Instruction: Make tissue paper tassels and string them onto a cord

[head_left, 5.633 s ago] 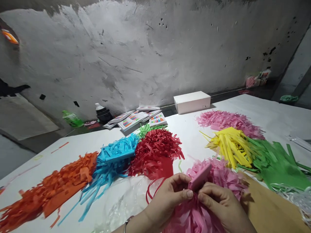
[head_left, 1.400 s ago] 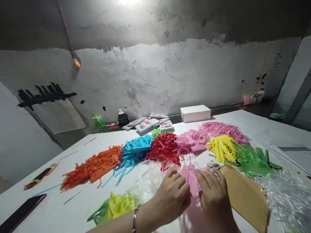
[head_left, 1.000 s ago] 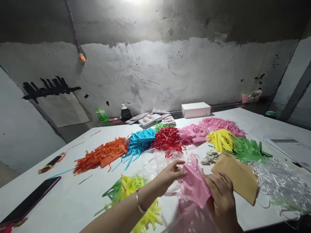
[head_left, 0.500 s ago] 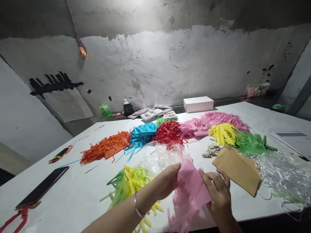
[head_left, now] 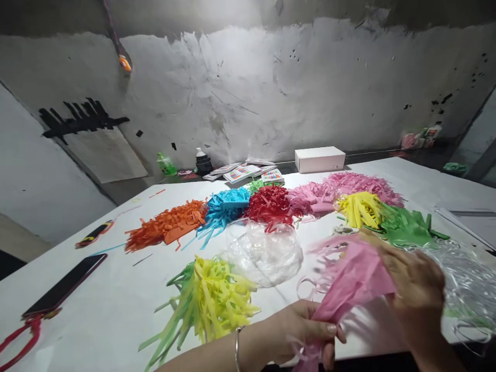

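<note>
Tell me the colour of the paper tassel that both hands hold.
Pink; the paper tassel shows in the head view.

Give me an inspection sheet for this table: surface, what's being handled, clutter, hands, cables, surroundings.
Surface: white table, lit from above.
Job's things: pink tassel, blurred, stretched between both hands.
Clutter: yellow-green tassel; clear bag; row of orange, blue, red, pink, yellow and green fringe piles; clear strips; phone; white box; printed cards.
Hands: left hand pinches the tassel's narrow end; right hand grips its wide end.
Cables: red cord beside the phone.
Surroundings: patchy grey wall; bottles at its foot.
</note>
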